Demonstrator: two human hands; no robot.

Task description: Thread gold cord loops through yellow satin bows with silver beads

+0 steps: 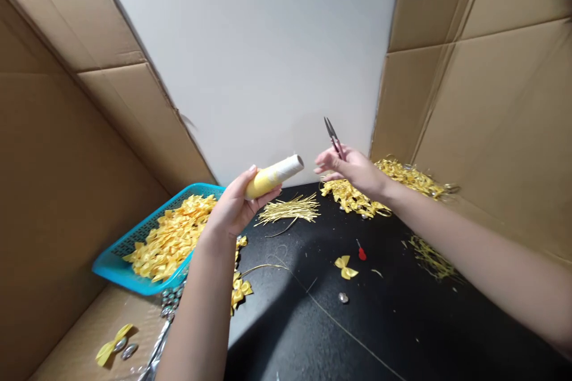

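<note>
My left hand [239, 202] is closed round a spool of yellow thread [272, 177], its white tube end tilted up to the right. In my right hand [348, 168], a pair of thread snips [334, 136] is held with the dark blades pointing up. Below the hands, on the black table, lie a yellow ribbon bow [345, 268], a red needle threader [361, 252] and a small silvery bead [343, 297]. A long loose thread [333, 318] runs across the table toward the front. Behind the spool rests a bundle of gold cords [290, 209].
A blue basket [120, 277] of yellow bows stands at the left, with silvery beads [170, 302] beside it. Finished-looking bow loops [357, 199] are piled at the back right, near thread scraps [433, 259]. Cardboard walls [504, 107] flank both sides.
</note>
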